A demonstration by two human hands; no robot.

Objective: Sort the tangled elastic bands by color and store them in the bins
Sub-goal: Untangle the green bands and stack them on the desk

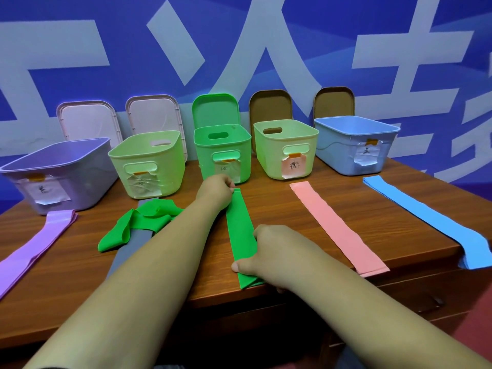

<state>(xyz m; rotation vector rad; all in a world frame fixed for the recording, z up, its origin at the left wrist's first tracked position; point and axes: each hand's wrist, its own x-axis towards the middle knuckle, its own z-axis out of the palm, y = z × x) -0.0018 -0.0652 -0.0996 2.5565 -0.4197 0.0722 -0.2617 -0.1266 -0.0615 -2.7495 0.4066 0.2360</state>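
Bare forearms (159, 257), left grip (217, 190), right grip (266, 251)

"蓝" on white label (367, 152) of blue bin (336, 148), "粉" on pink label (292, 166)

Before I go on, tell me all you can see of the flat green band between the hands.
The flat green band is a smooth, matte strip lying straight on the wooden table, in front of the green bin. The left hand pinches its far end; the right hand grips its near end, which is creased at the table's edge.
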